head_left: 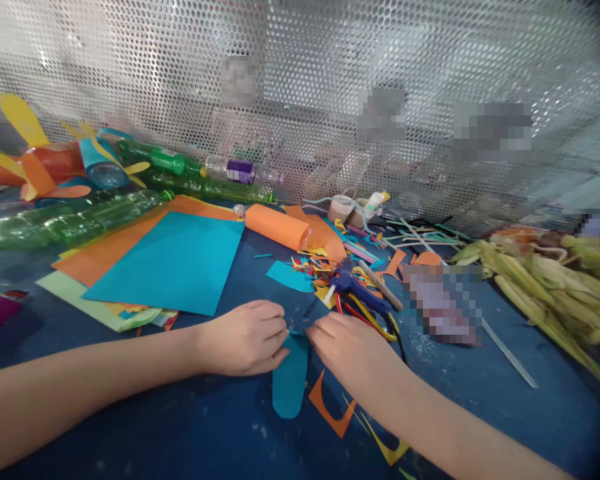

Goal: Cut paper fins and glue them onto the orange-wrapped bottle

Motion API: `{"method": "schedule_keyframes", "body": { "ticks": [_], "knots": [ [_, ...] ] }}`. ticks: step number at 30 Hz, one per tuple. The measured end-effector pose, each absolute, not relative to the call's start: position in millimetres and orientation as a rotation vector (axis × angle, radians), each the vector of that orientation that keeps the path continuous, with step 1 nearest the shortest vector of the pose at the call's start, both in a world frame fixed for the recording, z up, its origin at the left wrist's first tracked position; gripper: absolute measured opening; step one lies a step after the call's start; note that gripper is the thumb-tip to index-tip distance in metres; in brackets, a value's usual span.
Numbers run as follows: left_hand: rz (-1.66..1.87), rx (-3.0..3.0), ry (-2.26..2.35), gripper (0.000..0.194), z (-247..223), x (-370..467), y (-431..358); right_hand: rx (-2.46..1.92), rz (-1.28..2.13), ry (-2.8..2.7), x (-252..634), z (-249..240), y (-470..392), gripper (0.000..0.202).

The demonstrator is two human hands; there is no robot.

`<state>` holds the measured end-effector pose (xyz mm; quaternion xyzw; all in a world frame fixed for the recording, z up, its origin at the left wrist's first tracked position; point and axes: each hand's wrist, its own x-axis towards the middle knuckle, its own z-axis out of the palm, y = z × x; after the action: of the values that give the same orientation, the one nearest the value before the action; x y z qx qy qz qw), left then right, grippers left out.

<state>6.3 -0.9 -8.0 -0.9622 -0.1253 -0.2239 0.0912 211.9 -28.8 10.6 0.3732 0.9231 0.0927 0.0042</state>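
Two hands meet at the top end of a blue paper strip (pixel 290 387), lower centre of the frame: the left hand (pixel 253 338) with fingers curled at its upper left corner, the right hand (pixel 341 341) with fingertips bunched at its upper right. Whether they pinch the paper or merely press it, I cannot tell; the fingers hide the contact. Uneven pulling might crease or tear that end. Just beyond the right hand lies what looks like a blue glue gun (pixel 363 292); a bump from that hand could shift it and its black cable (pixel 403 343). The right forearm (pixel 430 407) partly covers a yellow offcut (pixel 393 456). At centre right, pixelation obscures an object (pixel 440 307); the frame's left edge cuts off a green bottle (pixel 80 223).
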Motion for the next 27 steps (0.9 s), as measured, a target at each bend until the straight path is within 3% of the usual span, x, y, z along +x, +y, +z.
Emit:
{"method": "schedule_keyframes", "body": {
  "ticks": [7, 11, 15, 20, 27],
  "knots": [
    [-0.703, -2.971, -0.411, 0.017, -11, 6, 2, 1.415, -0.173, 3.031, 208, 14, -21, 0.015],
    [-0.872, -3.201, -0.749, 0.009, -9, 7, 8, 1.49, -0.261, 3.017, 208, 11, -21, 0.012],
    [-0.92, -3.287, -1.03, 0.014, -5, 8, 11, 1.564, -0.329, 3.031, 209, 5, -20, 0.009],
    [-0.927, -3.348, -1.165, 0.014, -3, 9, 9, 1.604, -0.316, 3.118, 208, 6, -21, 0.009],
    [-1.224, -3.289, -1.134, 0.012, -2, 7, 9, 1.653, -0.445, 3.199, 208, 13, -25, 0.007]
  ]
}}
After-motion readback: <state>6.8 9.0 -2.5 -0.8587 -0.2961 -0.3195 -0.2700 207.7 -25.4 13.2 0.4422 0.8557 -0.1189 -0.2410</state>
